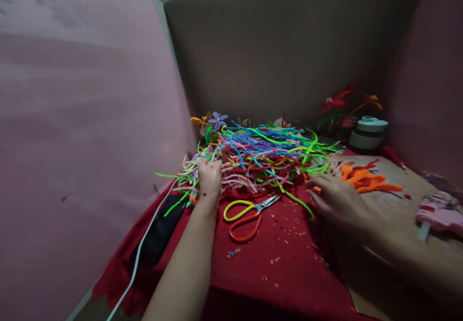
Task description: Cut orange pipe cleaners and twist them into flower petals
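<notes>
A large tangled heap of pipe cleaners (260, 142) in many colours lies on a red cloth. My left hand (210, 178) is at the heap's left end, its fingers closed among the strands and partly hidden by them. My right hand (338, 199) hovers at the heap's right edge, a little blurred, fingers apart, beside bright orange pipe cleaners (369, 180). I make out nothing held in it. Between my hands, scissors (257, 208) with one yellow and one red handle lie on the cloth, blades slightly apart.
Fuzzy flowers stand behind the heap, purple (218, 120) at left and red (334, 101) at right. A pale teal lidded container (368, 133) sits at the back right. A board (408, 166) and a pink object (439, 212) are rightward. A white cable (139, 246) runs past a black object (162, 229).
</notes>
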`<action>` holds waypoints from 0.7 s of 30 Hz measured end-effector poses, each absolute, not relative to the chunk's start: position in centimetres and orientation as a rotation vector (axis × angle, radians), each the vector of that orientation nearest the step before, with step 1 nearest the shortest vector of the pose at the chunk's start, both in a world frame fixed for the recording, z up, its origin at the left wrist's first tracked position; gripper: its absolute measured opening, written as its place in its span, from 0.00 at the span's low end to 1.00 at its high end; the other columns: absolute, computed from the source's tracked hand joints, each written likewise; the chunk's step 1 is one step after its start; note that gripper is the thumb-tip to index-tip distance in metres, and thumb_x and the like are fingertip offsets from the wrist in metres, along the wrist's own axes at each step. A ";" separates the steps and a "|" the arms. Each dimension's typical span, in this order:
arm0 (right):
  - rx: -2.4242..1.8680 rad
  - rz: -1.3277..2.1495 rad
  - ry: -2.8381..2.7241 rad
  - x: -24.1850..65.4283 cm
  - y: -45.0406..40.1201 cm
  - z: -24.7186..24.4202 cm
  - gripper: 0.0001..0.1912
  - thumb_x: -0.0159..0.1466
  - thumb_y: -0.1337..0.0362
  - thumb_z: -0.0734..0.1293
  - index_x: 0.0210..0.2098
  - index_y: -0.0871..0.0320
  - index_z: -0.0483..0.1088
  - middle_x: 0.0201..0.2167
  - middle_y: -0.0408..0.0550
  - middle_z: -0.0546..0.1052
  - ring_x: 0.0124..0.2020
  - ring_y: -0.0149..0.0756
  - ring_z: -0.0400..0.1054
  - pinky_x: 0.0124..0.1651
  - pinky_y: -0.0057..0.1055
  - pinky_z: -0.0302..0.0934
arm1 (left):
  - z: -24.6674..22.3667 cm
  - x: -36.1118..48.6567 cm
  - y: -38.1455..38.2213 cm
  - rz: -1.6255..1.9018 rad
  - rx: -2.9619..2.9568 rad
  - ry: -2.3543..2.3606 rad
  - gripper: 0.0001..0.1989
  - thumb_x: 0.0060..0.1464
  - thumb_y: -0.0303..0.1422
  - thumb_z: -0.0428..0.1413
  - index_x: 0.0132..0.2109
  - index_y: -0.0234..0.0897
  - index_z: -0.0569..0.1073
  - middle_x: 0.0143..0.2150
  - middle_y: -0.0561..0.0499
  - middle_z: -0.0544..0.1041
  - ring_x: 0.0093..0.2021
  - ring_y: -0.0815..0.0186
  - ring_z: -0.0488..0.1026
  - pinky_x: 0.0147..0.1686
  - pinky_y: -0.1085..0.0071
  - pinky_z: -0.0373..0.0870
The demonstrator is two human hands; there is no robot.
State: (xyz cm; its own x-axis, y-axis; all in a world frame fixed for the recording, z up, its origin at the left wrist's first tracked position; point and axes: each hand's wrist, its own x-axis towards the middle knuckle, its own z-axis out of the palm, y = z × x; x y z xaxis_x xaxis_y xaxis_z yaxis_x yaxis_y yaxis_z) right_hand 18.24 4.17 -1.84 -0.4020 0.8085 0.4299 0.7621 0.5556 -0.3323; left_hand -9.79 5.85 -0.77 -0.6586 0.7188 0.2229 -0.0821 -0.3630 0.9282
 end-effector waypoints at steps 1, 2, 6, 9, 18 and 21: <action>-1.320 0.011 -2.332 18.2 4.5 -1.7 0.12 0.61 0.66 0.56 0.34 0.61 0.71 0.36 0.54 0.73 0.36 0.41 0.70 0.37 0.33 0.60 | -0.7 -9.8 5.7 2.100 0.893 1.382 0.15 0.42 0.25 0.53 0.40 0.38 0.61 0.28 0.55 0.68 0.24 0.67 0.73 0.25 0.70 0.71; -1.420 -0.081 -2.412 18.1 4.8 -1.6 0.13 0.61 0.65 0.56 0.35 0.62 0.71 0.37 0.57 0.73 0.36 0.43 0.69 0.35 0.34 0.60 | -0.6 -9.8 5.4 2.137 0.929 1.416 0.17 0.43 0.25 0.53 0.42 0.39 0.59 0.31 0.54 0.68 0.26 0.67 0.73 0.27 0.68 0.71; -1.775 -0.196 -2.633 17.3 5.7 -1.0 0.15 0.61 0.71 0.54 0.38 0.65 0.71 0.39 0.62 0.72 0.37 0.48 0.70 0.32 0.35 0.58 | 0.3 -8.4 4.0 2.271 1.140 1.548 0.21 0.42 0.24 0.55 0.45 0.39 0.61 0.46 0.46 0.64 0.45 0.63 0.69 0.48 0.62 0.65; -1.762 -0.172 -2.695 16.8 6.3 -0.5 0.16 0.61 0.73 0.54 0.38 0.66 0.72 0.39 0.63 0.74 0.40 0.47 0.70 0.34 0.34 0.58 | 0.6 -5.8 2.9 2.018 1.961 1.717 0.21 0.46 0.25 0.54 0.49 0.37 0.64 0.50 0.42 0.64 0.54 0.57 0.60 0.57 0.56 0.53; -1.770 -0.244 -2.625 16.7 5.3 1.3 0.16 0.61 0.73 0.53 0.41 0.65 0.69 0.35 0.60 0.77 0.37 0.42 0.72 0.30 0.30 0.54 | -2.2 1.6 6.2 0.632 2.920 1.619 0.28 0.50 0.28 0.50 0.60 0.43 0.59 0.67 0.41 0.47 0.65 0.49 0.42 0.58 0.44 0.43; -1.769 -0.234 -2.564 17.8 4.3 1.7 0.14 0.61 0.70 0.54 0.36 0.63 0.70 0.29 0.58 0.76 0.30 0.40 0.71 0.26 0.29 0.50 | -3.2 1.5 8.0 0.578 2.880 1.731 0.25 0.55 0.28 0.46 0.60 0.40 0.60 0.67 0.39 0.47 0.66 0.50 0.42 0.57 0.41 0.40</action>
